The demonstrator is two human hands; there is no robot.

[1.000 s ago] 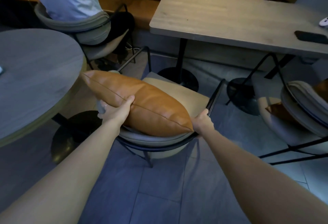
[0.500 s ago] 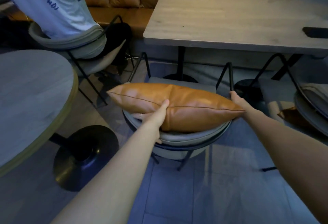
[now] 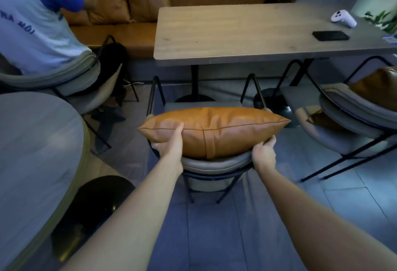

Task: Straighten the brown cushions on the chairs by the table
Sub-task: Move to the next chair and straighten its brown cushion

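Observation:
A brown leather cushion (image 3: 223, 130) stands on its long edge against the padded backrest of the grey chair (image 3: 214, 164) right in front of me. My left hand (image 3: 171, 145) grips its left part, thumb up over the front face. My right hand (image 3: 264, 149) holds the lower right corner, fingers tucked under it. The cushion lies level, its seam running horizontally. A second brown cushion (image 3: 378, 87) rests on the chair (image 3: 352, 112) at the right, partly cut off by the frame edge.
The rectangular wooden table (image 3: 236, 34) stands behind the chair, with a black phone (image 3: 330, 35) and a white controller (image 3: 343, 18) on it. A round table (image 3: 36, 146) is close at my left. A person (image 3: 36, 24) sits at the far left. Brown bench seating (image 3: 133, 28) runs behind.
The chair with the cushion has turned square to the table. My right hand left the chair's frame and took the cushion's lower right corner; the cushion now lies level.

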